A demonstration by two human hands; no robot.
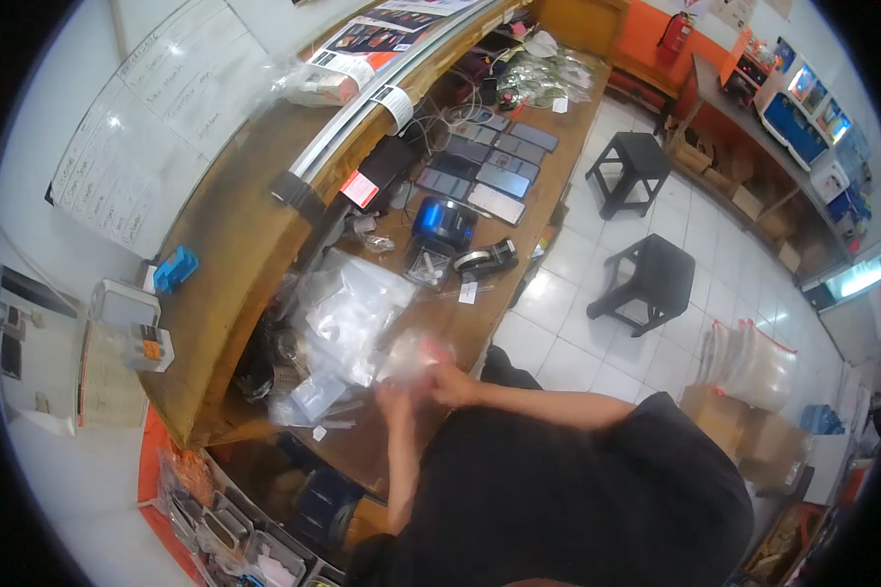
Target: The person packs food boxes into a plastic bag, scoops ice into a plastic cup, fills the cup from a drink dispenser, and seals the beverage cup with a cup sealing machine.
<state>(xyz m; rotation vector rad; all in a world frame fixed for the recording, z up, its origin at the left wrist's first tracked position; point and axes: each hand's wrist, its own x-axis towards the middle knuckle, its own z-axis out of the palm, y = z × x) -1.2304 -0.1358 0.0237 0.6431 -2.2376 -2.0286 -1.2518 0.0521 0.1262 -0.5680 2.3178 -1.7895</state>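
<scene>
In the head view, my left hand (397, 401) and my right hand (450, 383) are close together above the near part of the wooden desk (357, 452). Between them is a clear plastic bag (409, 356) with a red strip along one side, blurred by motion. Both hands' fingers are closed on its lower edge; whether anything is inside cannot be made out. Just beyond and to the left lies a pile of clear plastic sleeves (347, 308). A black tape dispenser (486, 257) and a shiny blue round-topped object (444, 223) stand farther along the desk.
Several smartphones (504, 174) lie in rows farther up the desk, near tangled cables. A raised wooden counter (235, 259) borders the left. Two black stools (646, 279) stand on the tiled floor at right, with cardboard boxes (739, 430) nearer me.
</scene>
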